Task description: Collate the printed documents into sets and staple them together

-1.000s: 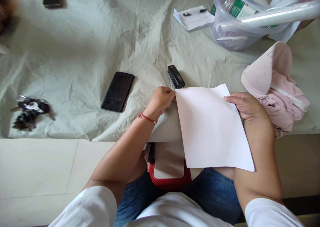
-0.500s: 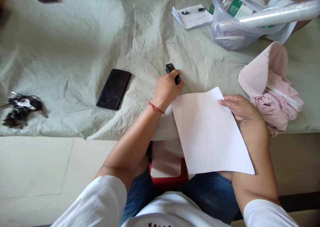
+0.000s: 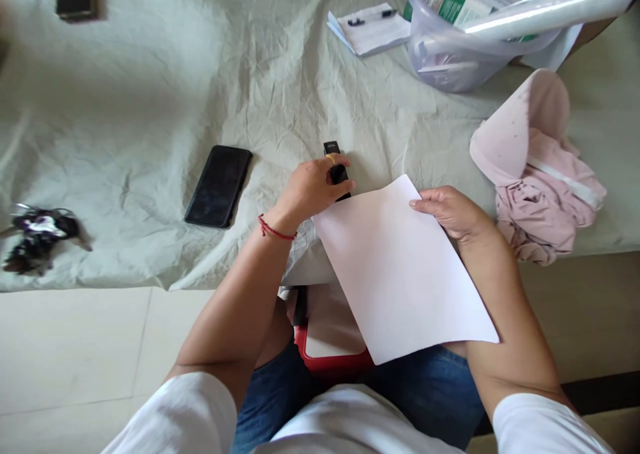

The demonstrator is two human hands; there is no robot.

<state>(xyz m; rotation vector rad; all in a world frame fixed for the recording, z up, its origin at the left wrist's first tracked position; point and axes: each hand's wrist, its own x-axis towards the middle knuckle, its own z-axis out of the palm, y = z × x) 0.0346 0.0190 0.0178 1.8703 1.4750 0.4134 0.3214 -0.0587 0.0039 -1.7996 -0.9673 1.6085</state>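
Observation:
A white sheet of paper (image 3: pixel 400 267) lies tilted over the table's near edge and my lap. My right hand (image 3: pixel 450 211) pinches its far right edge. My left hand (image 3: pixel 313 187) is closed around a black stapler (image 3: pixel 336 164) at the sheet's far left corner; most of the stapler is hidden under my fingers. A red thread bracelet sits on my left wrist.
A black phone (image 3: pixel 219 186) lies left of the stapler on the wrinkled pale cloth (image 3: pixel 150 107). Keys (image 3: pixel 37 234) rest at far left. Pink fabric (image 3: pixel 540 174) is at right, a clear plastic tub (image 3: pixel 465 41) and a notepad with pen (image 3: pixel 370 27) behind. A red stool (image 3: pixel 330 364) is below.
My left hand let go of the sheet's corner, reached to the stapler, gripped it and drew it back toward the paper. The sheet shifted left and rotated slightly.

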